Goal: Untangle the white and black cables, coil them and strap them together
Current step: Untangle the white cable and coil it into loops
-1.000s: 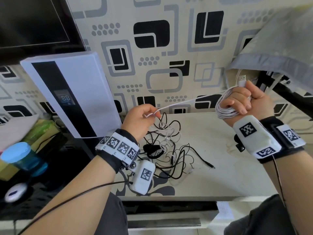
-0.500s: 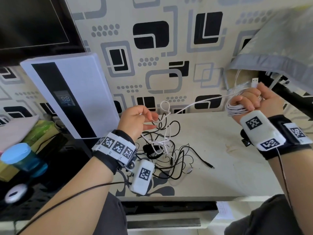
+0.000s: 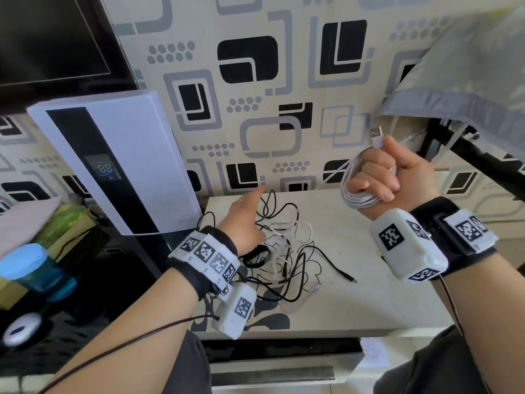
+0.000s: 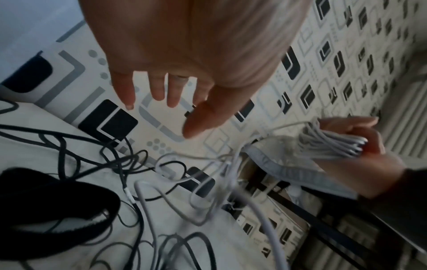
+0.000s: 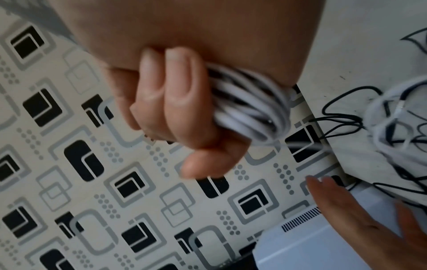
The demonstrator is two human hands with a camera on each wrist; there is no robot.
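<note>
My right hand (image 3: 383,180) is raised above the table's right side and grips a coil of white cable (image 3: 355,197), its USB plug (image 3: 377,135) sticking up above the fist. In the right wrist view the fingers (image 5: 182,102) curl round the white coil (image 5: 251,111). The rest of the white cable (image 3: 295,231) lies in loops on the tangled black cable (image 3: 298,268) on the table. My left hand (image 3: 250,211) hovers over the tangle, fingers straight and spread (image 4: 129,95), holding nothing. A black strap (image 3: 257,255) lies beside that wrist.
A white appliance with a small display (image 3: 113,166) leans at the table's left. A dark screen (image 3: 56,38) hangs above it. A blue-lidded jar (image 3: 31,268) stands lower left. Grey cloth (image 3: 468,95) and a black frame (image 3: 483,163) crowd the right. The table's front edge (image 3: 326,332) is near me.
My left hand has let go of the white strand and opened, fingers stretching toward the wall. The strand has dropped onto the tangle. My right hand has shifted left with the coil.
</note>
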